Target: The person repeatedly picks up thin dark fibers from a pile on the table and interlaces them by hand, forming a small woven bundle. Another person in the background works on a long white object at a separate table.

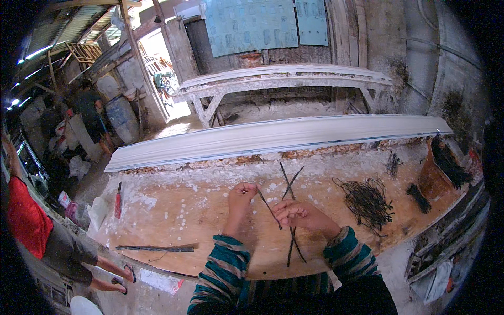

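My left hand [241,197] pinches the upper end of a short, thin dark strip [265,202] over the wooden table. Its lower part slants down to the fingertips of my right hand [294,214], which are curled closed against it. Two longer dark strips [286,174] lie crossed on the board beyond and under my right hand, their lower ends showing nearer me. The hand hides their middle. Right of my right hand sits a tangled heap of black cords or wire loops [367,202].
A worktable [173,205] carries a red-handled knife [118,202], a dark strip bundle [155,248], small black bundles [418,198] and a brown container [436,169] of black strands. Long white moulding [283,137] spans the far edge. A person in red [29,220] stands left; another person [89,113] is farther back.
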The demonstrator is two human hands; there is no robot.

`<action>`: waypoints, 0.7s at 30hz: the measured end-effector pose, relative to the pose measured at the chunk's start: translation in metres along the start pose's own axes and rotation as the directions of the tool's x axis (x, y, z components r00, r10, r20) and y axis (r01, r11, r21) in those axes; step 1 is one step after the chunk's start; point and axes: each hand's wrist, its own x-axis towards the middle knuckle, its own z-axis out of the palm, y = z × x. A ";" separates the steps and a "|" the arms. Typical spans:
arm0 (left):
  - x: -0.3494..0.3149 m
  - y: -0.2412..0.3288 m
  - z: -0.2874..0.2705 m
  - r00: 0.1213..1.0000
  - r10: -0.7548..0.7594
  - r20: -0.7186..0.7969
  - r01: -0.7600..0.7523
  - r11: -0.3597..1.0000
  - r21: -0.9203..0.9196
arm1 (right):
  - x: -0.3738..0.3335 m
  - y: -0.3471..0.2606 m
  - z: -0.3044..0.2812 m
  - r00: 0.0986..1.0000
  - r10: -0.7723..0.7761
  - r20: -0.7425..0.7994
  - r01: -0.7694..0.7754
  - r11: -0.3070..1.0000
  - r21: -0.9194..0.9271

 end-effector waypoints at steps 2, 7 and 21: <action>-0.003 0.003 0.005 0.999 0.012 0.037 -0.012 1.000 -0.010 | -0.001 0.004 0.000 1.000 -0.020 0.016 0.022 0.996 -0.082; -0.001 -0.009 0.004 0.994 -0.011 0.106 0.007 0.999 0.037 | -0.002 0.008 -0.003 0.981 -0.123 -0.149 0.115 0.991 -0.060; -0.033 0.006 0.031 0.618 -0.122 0.776 0.111 0.992 0.067 | 0.013 0.038 -0.041 0.717 -0.402 -0.569 0.148 0.886 -0.439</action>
